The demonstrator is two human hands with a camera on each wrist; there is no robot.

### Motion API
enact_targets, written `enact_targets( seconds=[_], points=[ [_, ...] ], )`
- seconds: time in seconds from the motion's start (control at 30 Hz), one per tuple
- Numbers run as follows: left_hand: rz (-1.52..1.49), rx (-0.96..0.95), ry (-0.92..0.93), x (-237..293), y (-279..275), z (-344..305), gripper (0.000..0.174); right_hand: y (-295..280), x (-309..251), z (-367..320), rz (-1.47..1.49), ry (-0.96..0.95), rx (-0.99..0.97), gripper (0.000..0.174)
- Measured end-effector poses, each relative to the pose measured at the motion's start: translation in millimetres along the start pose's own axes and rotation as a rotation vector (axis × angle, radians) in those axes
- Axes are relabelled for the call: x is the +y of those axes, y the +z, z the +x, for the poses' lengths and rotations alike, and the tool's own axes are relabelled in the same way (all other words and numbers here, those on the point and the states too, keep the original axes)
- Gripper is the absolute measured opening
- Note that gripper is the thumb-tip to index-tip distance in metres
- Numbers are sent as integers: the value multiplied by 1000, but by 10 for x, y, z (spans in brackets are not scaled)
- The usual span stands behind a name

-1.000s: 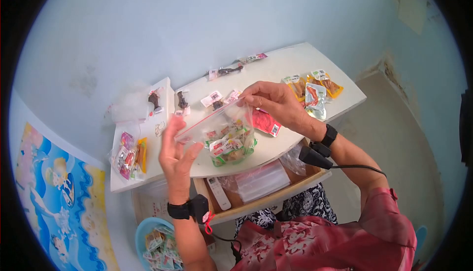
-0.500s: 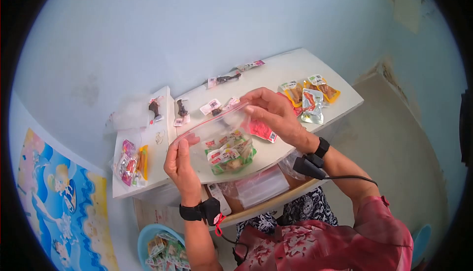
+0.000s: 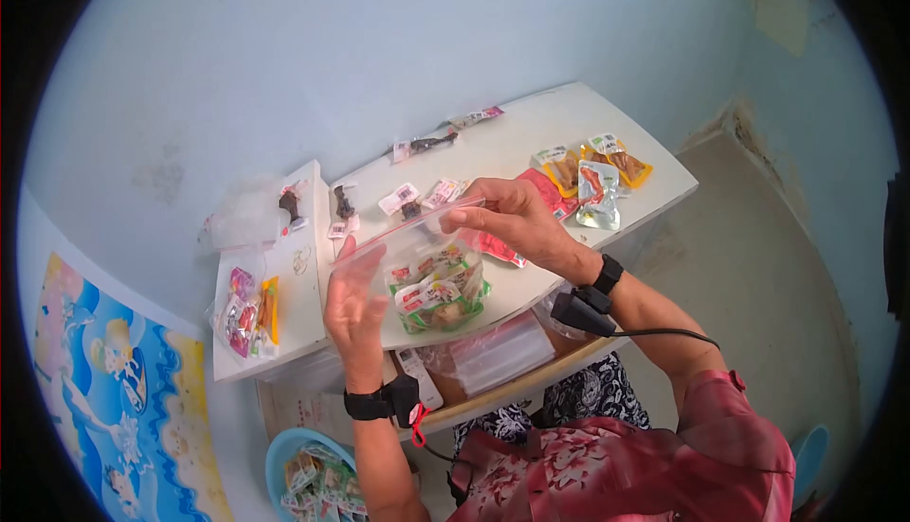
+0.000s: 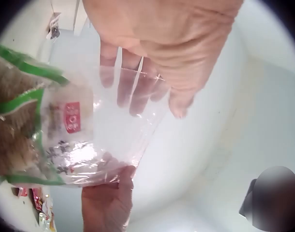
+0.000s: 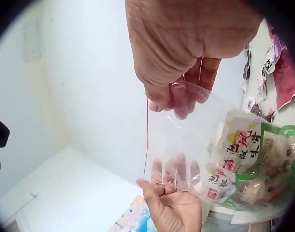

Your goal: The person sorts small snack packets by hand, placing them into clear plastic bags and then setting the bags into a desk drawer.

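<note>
A clear bag [image 3: 414, 242] is pinched at its top corner by the right hand's [image 3: 526, 226] thumb and fingers. The left hand [image 3: 356, 318] is raised opposite, its straight fingers seen through the plastic, thumb set apart. Green-edged packets [image 3: 441, 299] are held inside, above the tabletop's [image 3: 531, 128] front edge. Both forearms are stretched forward, flanking an open drawer [image 3: 526, 385].

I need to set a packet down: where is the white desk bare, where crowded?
The white desk looks bare at the back, between the purple-ended plastic packet and the yellow-edged plastic packets, and at left, between the slim yellow packet and the left hand. It is crowded around the right hand, where red packets lie near the clear zip bag.
</note>
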State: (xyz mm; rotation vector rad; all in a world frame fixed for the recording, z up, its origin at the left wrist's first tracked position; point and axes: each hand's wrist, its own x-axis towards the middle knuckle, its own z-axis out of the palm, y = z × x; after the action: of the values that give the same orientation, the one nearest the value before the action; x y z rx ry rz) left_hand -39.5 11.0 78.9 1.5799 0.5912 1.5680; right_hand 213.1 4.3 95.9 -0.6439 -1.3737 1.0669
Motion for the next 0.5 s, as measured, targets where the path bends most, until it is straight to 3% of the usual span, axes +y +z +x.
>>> enact_targets(
  seconds=[0.13, 0.23, 0.33, 0.43, 0.5],
  points=[
    [-11, -70, -108, -127, -24, -59, 45, 5, 62, -5, 44, -12, -31, 16],
    [142, -158, -269, -242, -202, -74, 36, -5, 78, -30, 48, 47, -11, 19],
    [171, -152, -112, -287, -200, -71, 25, -3, 158, -126, -21, 103, -25, 27],
    [215, -60, -201, -380, -258, -127, 18, 37, 162, -224, -30, 180, -12, 28],
    [241, -46, -162, -392, -248, -128, 18, -8, 250, -200, -68, 143, -37, 25]
  ],
)
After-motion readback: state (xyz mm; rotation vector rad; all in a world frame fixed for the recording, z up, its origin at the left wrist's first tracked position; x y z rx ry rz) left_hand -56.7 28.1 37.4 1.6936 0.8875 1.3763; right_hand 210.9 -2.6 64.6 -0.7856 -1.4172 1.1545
